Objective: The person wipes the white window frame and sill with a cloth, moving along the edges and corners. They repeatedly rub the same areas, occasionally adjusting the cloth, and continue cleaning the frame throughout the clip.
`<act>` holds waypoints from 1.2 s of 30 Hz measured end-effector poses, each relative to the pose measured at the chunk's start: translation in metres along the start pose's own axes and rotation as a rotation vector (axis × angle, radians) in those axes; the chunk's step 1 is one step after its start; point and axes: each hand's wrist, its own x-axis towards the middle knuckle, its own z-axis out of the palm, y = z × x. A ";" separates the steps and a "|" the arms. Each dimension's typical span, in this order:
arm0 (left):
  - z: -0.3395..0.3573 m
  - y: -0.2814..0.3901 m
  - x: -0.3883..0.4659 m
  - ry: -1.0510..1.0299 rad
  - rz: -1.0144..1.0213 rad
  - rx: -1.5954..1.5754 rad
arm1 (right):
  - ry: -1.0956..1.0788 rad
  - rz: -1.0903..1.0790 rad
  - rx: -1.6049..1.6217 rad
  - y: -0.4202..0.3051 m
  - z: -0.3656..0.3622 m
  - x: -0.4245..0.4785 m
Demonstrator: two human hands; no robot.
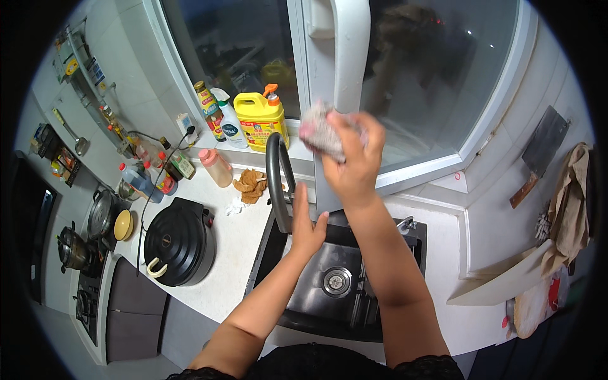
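A bunched grey-and-pink cloth [324, 133] is held in my right hand [354, 159], blurred, in front of the white window frame [324, 80]. The white window handle [352, 52] rises just above that hand. My left hand [306, 228] has its fingers straight and thumb apart, beside the dark curved faucet [275, 185]; whether it touches the faucet I cannot tell. Below both arms lies the dark sink [311, 285] with a round metal drain strainer [337, 282].
On the sill stand a yellow detergent jug [260, 118], a spray bottle [232, 124] and a sauce bottle [209, 111]. Left of the sink are a brown rag [251, 185], a pink-capped bottle [216, 167] and a black lidded electric appliance [178, 244]. A cleaver [544, 145] hangs at right.
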 end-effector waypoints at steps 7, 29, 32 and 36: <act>0.006 -0.005 0.011 -0.119 -0.161 -0.196 | -0.120 0.048 -0.089 0.016 -0.018 -0.041; 0.000 0.003 0.005 -0.180 -0.094 -0.275 | -0.076 0.398 -0.046 0.026 -0.054 -0.112; -0.012 0.038 0.007 -0.060 0.041 -0.048 | 0.223 0.127 0.134 0.002 -0.061 0.043; -0.026 0.103 0.047 0.151 0.346 -0.067 | 0.165 0.019 0.208 -0.042 -0.057 0.207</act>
